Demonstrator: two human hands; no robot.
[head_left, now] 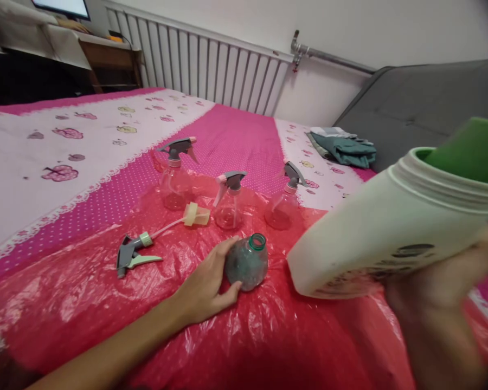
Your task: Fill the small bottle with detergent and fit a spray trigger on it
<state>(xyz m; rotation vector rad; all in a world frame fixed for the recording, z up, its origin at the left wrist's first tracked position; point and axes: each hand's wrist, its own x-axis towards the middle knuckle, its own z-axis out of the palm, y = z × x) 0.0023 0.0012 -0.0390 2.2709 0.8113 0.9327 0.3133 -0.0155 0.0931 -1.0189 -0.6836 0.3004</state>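
My left hand [211, 284] is wrapped round a small dark green-tinted spray bottle body [246, 265], whose neck is uncovered. On the right, my right hand [439, 303] grips a large white plastic bottle [361, 233] from below; it is tilted with its wide threaded mouth up and to the right. Something green [472, 151] shows at that mouth, cut off by the frame edge. Left of my left hand lies a grey and pale green trigger sprayer head [132, 254] with its tube reaching toward a small yellowish funnel-like piece [196, 214].
Three clear spray bottles with grey and pink trigger heads stand behind: a left one [175, 184], a middle one [229, 208] and a right one [283, 206]. Red plastic sheeting [85, 303] covers part of the bed. Folded clothes [344, 147] lie by the grey headboard [415, 103].
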